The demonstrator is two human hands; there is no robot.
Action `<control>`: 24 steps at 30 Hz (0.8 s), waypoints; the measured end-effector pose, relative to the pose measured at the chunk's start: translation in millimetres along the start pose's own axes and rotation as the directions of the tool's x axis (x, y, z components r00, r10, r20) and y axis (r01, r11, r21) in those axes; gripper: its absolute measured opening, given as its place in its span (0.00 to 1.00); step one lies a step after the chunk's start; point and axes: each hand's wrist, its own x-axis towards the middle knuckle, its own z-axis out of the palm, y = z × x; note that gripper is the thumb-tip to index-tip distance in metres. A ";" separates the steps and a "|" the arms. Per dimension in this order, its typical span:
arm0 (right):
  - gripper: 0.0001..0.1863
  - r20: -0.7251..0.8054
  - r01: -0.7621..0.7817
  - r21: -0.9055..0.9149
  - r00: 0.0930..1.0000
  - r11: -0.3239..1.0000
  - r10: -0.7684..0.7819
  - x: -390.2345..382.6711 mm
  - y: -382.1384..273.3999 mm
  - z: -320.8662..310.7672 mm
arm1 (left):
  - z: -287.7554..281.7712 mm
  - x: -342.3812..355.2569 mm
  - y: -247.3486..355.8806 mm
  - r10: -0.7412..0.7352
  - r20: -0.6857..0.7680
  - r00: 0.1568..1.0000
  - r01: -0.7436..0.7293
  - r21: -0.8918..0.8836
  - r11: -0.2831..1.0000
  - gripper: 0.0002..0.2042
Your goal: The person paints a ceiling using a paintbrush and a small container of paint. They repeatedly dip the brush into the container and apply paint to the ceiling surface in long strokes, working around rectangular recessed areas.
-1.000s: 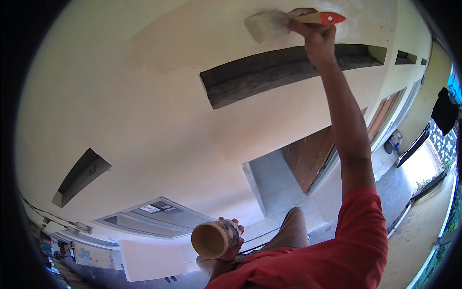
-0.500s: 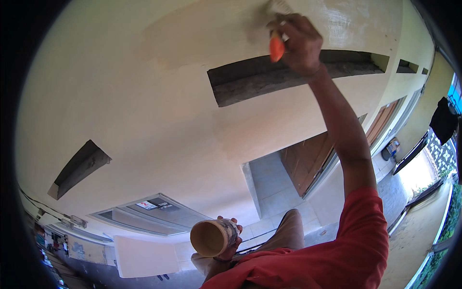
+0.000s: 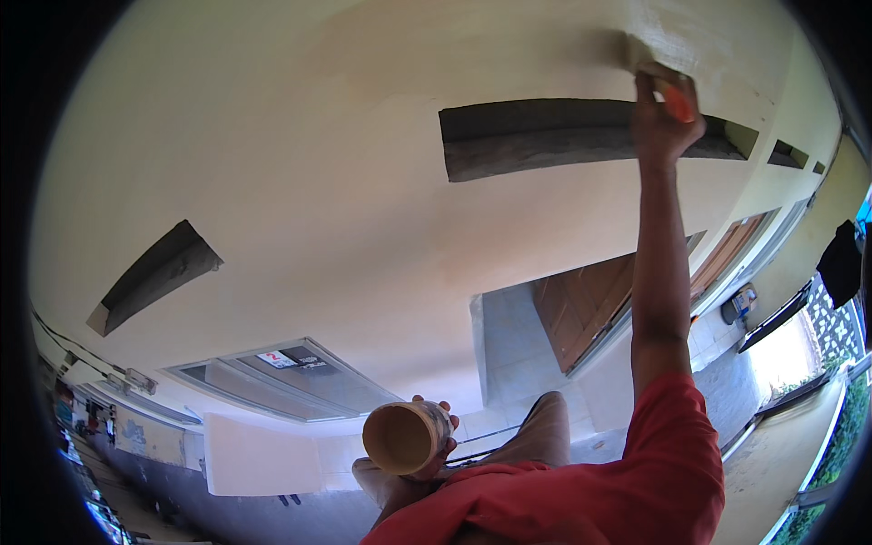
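Note:
High on the cream wall (image 3: 345, 209), my right hand (image 3: 668, 118) is closed round the orange-ended handle of a paintbrush (image 3: 677, 102). Its bristles press on the wall just above a long dark recessed opening (image 3: 536, 136), and they look blurred. Wet, shiny streaks show on the wall beside the brush. Low in front of my body, my left hand (image 3: 442, 445) grips a round paint container (image 3: 400, 438) by its side. The container's mouth is tilted up toward me, and its inside looks beige. Part of the left hand is hidden behind the container.
A smaller wall opening (image 3: 156, 277) lies at the left. Below are a framed window (image 3: 286, 381) and a doorway with a brown door (image 3: 583, 309). Cables (image 3: 77, 350) run along the lower left. Dark cloth (image 3: 839, 263) hangs at the far right.
My right hand has swept the paintbrush to the right along the wall above the long opening. The view has shifted slightly, while the left hand keeps hold of the paint container.

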 end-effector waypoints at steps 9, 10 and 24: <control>0.11 0.488 -0.622 0.537 0.780 0.570 0.391 -120.0 -191.1 -37.3 | 2.3 -0.7 1.0 0.078 -0.007 0.997 -0.078 -0.030 0.997 0.32; 0.10 0.527 -0.742 0.538 0.667 0.401 0.527 -133.0 -202.4 -46.9 | 4.2 0.8 1.9 0.075 0.011 0.997 -0.075 -0.053 0.996 0.32; 0.15 0.795 -0.960 0.280 0.224 -0.013 0.564 -141.7 -279.9 -125.4 | -10.4 7.2 21.0 0.180 -0.252 0.951 -0.186 -0.002 0.982 0.38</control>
